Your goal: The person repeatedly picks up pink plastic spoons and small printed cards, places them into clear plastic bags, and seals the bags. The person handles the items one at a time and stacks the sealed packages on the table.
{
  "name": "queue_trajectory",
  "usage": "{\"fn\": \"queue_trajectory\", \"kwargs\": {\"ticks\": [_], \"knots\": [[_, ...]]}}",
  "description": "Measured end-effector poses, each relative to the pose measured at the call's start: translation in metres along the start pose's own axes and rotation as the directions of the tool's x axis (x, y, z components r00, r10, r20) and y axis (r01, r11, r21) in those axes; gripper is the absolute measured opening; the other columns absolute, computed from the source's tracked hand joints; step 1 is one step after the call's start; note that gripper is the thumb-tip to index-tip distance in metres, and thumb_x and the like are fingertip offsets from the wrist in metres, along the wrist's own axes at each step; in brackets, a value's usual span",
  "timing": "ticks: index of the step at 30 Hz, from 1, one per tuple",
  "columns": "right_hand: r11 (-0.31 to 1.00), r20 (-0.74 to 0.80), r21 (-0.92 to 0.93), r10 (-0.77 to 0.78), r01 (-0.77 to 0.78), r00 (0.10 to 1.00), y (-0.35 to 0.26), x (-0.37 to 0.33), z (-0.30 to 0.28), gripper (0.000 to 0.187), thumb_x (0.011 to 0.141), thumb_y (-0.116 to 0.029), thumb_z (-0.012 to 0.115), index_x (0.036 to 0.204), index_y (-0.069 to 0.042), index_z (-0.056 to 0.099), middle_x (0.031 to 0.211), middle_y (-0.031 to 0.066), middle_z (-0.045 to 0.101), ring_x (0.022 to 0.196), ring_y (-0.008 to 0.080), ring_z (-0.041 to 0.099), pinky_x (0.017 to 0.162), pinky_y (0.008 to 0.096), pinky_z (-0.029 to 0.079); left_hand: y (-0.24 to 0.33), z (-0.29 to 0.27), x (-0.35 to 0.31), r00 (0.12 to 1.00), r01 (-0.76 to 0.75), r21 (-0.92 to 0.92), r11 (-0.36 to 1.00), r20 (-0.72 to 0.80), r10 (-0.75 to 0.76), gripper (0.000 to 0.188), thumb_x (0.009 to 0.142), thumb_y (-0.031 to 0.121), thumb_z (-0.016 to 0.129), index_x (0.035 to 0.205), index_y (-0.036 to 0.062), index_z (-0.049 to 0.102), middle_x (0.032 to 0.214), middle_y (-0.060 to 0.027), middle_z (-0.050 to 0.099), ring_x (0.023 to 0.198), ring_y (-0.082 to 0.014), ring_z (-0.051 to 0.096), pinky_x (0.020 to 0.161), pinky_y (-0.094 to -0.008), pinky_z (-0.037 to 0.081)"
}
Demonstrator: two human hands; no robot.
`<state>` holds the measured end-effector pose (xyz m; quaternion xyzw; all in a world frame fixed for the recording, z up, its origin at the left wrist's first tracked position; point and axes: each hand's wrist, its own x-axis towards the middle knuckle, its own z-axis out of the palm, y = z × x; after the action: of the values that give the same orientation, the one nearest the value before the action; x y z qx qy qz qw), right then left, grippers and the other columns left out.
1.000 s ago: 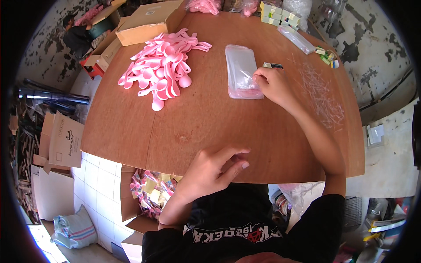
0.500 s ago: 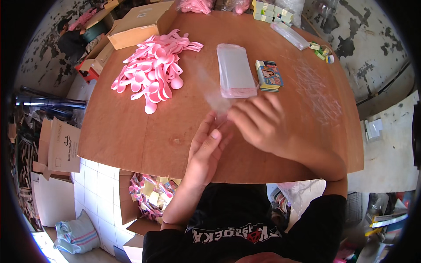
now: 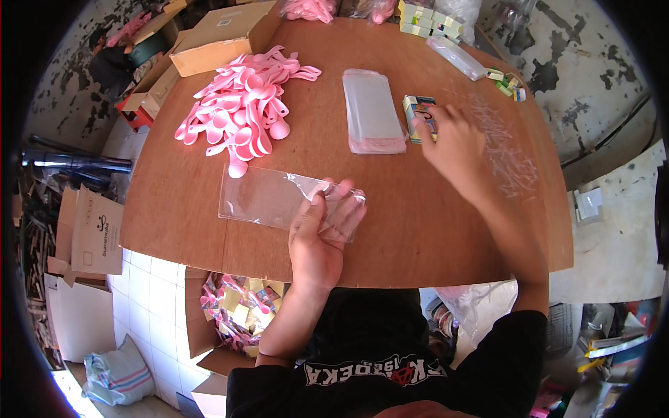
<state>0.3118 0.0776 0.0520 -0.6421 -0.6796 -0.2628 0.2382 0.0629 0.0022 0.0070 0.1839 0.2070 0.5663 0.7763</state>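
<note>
My left hand [image 3: 319,233] pinches a clear plastic bag [image 3: 258,198], long and flat, between thumb and fingers. The bag stretches leftward above the table, its far corner close to the lowest pink scoop. At the right, my right hand [image 3: 453,143] is over a small stack of printed cards [image 3: 413,110], thumb and fingers apart. It covers part of the stack, and whether the fingertips touch the top card is hard to see. Between the hands and farther back lies a pile of clear bags [image 3: 374,111]. A heap of pink measuring scoops [image 3: 244,104] spreads on the left.
A cardboard box [image 3: 226,35] stands behind the scoops. Thin clear strips [image 3: 505,150] are scattered at the right, with small card bundles [image 3: 432,21] at the back. Below the table's front edge, an open carton [image 3: 198,313] holds packed scoops and cards.
My right hand has left the bag near my left hand and moved right to the card stack. The bag has turned from pointing away to lying out leftward, still in my left hand.
</note>
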Motion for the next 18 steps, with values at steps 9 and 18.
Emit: {"fn": "queue_trajectory", "kwargs": {"ticks": [9, 18], "knots": [[0.955, 0.328, -0.113, 0.295, -0.273, 0.897, 0.035, 0.008, 0.017, 0.044, 0.083, -0.047, 0.063, 0.082, -0.004, 0.072, 0.071, 0.0184, 0.067, 0.074, 0.0357, 0.067, 0.063, 0.044, 0.051, 0.003, -0.005, -0.002, 0.998, -0.042, 0.036, 0.998, -0.047, 0.044, 0.038, 0.098, 0.014, 0.049, 0.133, 0.0023, 0.042, 0.125, -0.0178, 0.056, 0.114, -0.0272, 0.059, 0.101, -0.046, 0.047], [0.921, 0.518, 0.046, 0.31, -0.387, 0.797, 0.075, 0.015, 0.021, 0.04, 0.083, -0.046, 0.064, 0.081, -0.007, 0.072, 0.069, 0.0137, 0.066, 0.069, 0.0304, 0.066, 0.064, 0.0393, 0.049, 0.005, -0.012, 0.005, 0.987, -0.158, 0.048, 0.986, 0.029, 0.156, 0.036, 0.096, 0.008, 0.054, 0.13, -0.0026, 0.044, 0.119, -0.0182, 0.06, 0.111, -0.0222, 0.06, 0.097, -0.035, 0.049]]}}
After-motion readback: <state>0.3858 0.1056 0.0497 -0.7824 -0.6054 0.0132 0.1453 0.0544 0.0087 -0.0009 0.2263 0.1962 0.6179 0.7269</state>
